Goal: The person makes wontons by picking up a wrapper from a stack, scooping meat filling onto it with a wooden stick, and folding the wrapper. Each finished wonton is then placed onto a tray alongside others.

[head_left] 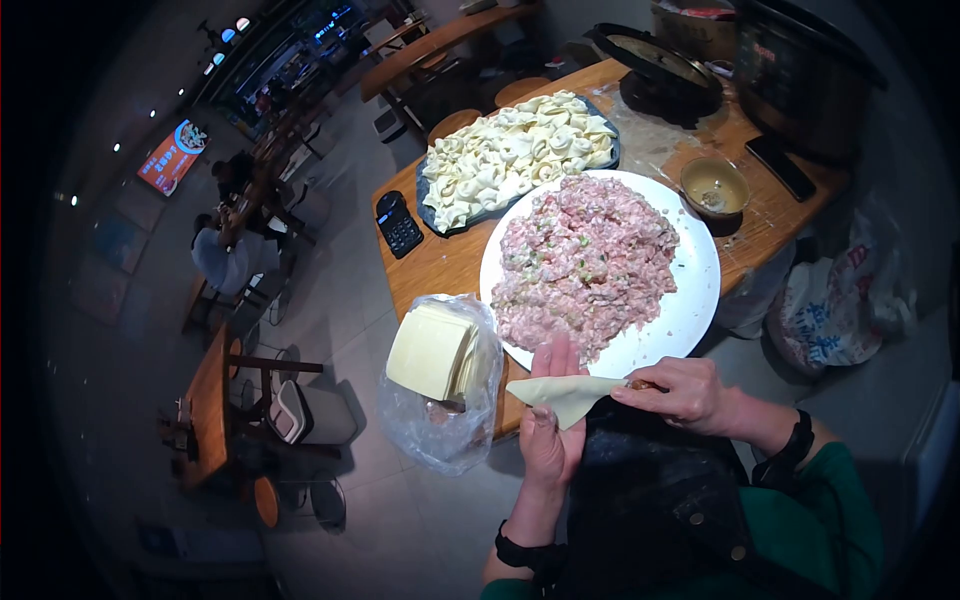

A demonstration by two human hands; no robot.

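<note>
My left hand [545, 450] holds a pale, folded wonton wrapper [568, 397], its fingers stretched behind the dough and the thumb at the lower edge. The fingers of my right hand [685, 395] are closed at the wrapper's right corner. A small brown thing shows at these fingers; I cannot make out what it is. Just beyond both hands is a large white plate [697, 290] heaped with pink minced meat filling [590, 260] flecked with green. To the left, a stack of square wrappers [430, 350] sits in a clear plastic bag [440, 440].
Behind the plate, a dark tray [430, 212] bears many folded wontons [520, 150]. A black calculator-like device [398, 224] lies at the wooden table's left edge. On the right are a small bowl [715, 187], a phone [780, 168] and a large dark pot [800, 80].
</note>
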